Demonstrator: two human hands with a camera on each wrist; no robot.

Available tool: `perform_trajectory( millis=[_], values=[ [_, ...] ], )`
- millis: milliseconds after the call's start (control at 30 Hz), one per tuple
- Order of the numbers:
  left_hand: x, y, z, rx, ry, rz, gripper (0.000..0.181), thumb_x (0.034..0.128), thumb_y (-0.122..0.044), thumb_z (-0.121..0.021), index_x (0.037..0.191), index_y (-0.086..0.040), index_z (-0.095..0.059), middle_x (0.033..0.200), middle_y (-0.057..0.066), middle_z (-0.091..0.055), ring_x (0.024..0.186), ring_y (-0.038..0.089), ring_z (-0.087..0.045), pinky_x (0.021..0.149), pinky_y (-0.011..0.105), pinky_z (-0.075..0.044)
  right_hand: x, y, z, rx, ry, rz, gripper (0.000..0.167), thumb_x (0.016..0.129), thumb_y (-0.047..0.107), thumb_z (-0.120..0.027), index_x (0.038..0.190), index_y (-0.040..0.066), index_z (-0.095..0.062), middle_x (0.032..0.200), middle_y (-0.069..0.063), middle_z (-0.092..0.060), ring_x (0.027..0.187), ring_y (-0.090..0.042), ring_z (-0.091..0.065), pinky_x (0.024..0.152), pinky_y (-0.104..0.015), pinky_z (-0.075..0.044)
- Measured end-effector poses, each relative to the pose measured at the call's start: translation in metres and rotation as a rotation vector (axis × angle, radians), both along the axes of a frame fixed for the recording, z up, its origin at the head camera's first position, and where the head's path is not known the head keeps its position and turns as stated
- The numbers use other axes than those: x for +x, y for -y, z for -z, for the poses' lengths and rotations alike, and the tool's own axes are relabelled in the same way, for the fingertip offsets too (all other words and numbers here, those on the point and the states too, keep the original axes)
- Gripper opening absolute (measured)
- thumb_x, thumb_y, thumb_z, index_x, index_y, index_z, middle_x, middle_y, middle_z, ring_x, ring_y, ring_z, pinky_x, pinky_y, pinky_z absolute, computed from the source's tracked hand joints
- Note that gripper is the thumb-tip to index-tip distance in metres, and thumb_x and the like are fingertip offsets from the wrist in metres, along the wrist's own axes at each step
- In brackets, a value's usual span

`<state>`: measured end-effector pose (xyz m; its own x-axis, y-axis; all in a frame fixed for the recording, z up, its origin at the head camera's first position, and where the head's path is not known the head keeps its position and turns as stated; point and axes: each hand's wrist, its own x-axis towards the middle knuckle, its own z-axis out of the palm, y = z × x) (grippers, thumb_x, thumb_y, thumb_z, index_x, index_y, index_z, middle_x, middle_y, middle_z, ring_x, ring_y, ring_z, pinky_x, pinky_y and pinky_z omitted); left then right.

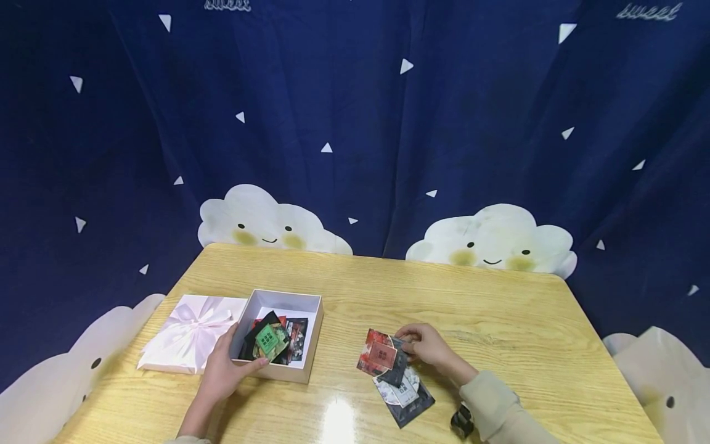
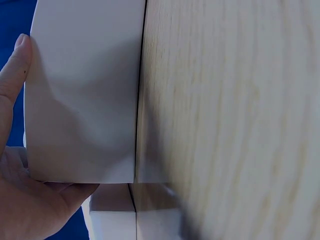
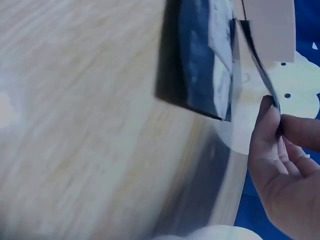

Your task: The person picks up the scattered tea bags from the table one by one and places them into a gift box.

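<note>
My left hand point(image 1: 223, 372) grips a white open box point(image 1: 315, 336) at its near left corner, the thumb along the front rim and the fingers at the left side. Several flat sachets lie inside, a green-labelled sachet point(image 1: 267, 338) on top. In the left wrist view the box's plain wall point(image 2: 85, 90) fills the space beside the hand. With thumb and finger, my right hand point(image 1: 429, 346) pinches the edge of a red and black sachet point(image 1: 381, 354). In the right wrist view that sachet point(image 3: 260, 65) appears edge-on. Below it on the table lies a black and white sachet point(image 1: 407, 398).
A white box lid point(image 1: 188, 333) with a pale pink ribbon bow lies left of the box. The wooden table point(image 1: 355, 277) ends at a dark blue curtain point(image 1: 355, 123) with cloud prints. A small black object point(image 1: 461, 422) sits by the right sleeve.
</note>
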<state>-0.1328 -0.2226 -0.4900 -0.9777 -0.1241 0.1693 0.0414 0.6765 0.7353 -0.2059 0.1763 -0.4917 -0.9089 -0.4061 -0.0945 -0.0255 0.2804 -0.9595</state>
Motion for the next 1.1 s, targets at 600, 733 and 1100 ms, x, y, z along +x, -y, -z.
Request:
perform_trajectory(
  millis=[600,733,1100],
  values=[
    [0.002,-0.001,-0.002,0.002,-0.022,0.000,0.098,0.0644,-0.030,-0.082,0.135,0.010,-0.027,0.126,0.036,-0.037,0.114,0.050,-0.038,0.092,0.060,-0.034,-0.004,-0.006,-0.018,-0.093,0.090,0.041,0.029,0.085,-0.009,-0.051,0.112,-0.019,-0.049,0.083,-0.006,-0.061,0.065,-0.010,-0.058,0.063,-0.033,-0.055],
    [0.002,-0.001,-0.002,0.004,-0.024,0.000,0.098,0.0644,-0.030,-0.082,0.135,0.010,-0.027,0.126,0.036,-0.037,0.114,0.050,-0.039,0.091,0.060,-0.035,-0.006,-0.003,-0.022,-0.091,0.100,0.052,0.029,0.085,-0.008,-0.052,0.112,-0.017,-0.050,0.084,-0.005,-0.061,0.066,-0.010,-0.058,0.064,-0.035,-0.055],
    [0.003,-0.001,-0.004,0.011,-0.019,0.004,0.097,0.0652,-0.030,-0.082,0.135,0.010,-0.027,0.126,0.036,-0.037,0.114,0.051,-0.039,0.091,0.060,-0.035,-0.013,0.022,-0.037,-0.145,0.107,0.063,0.029,0.086,-0.007,-0.052,0.113,-0.015,-0.051,0.084,-0.004,-0.059,0.070,-0.010,-0.057,0.066,-0.031,-0.054]
  ],
)
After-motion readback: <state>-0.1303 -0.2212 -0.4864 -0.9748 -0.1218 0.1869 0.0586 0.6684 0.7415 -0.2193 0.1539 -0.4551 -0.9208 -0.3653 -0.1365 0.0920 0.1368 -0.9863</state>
